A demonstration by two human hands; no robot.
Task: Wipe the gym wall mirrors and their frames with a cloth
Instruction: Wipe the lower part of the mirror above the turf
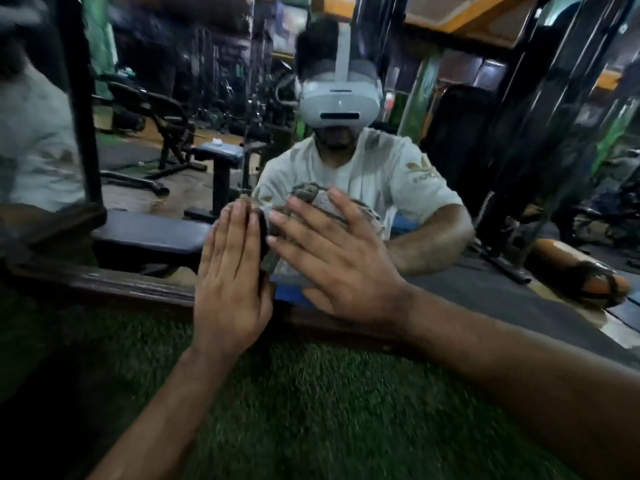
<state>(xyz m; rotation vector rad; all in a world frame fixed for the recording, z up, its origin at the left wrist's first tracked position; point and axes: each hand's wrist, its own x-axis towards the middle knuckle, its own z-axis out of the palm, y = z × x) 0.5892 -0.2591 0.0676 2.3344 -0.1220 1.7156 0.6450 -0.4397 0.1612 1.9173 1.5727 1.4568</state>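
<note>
Pressed flat against the mirror [166,109] low down, just above its dark wooden frame [114,284]: left hand [231,271], fingers straight and together, holding nothing; right hand [337,261], fingers spread straight over the grey cloth [277,261], pinning it to the glass. Green turf [284,410] below.

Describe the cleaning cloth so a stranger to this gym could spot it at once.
Start at the big wall mirror with its dark wooden frame above the green turf. Low on the glass, both hands press flat; the cloth is the crumpled grey-brown wad under the right hand, beside the left hand. Nothing else there is soft fabric.
</note>
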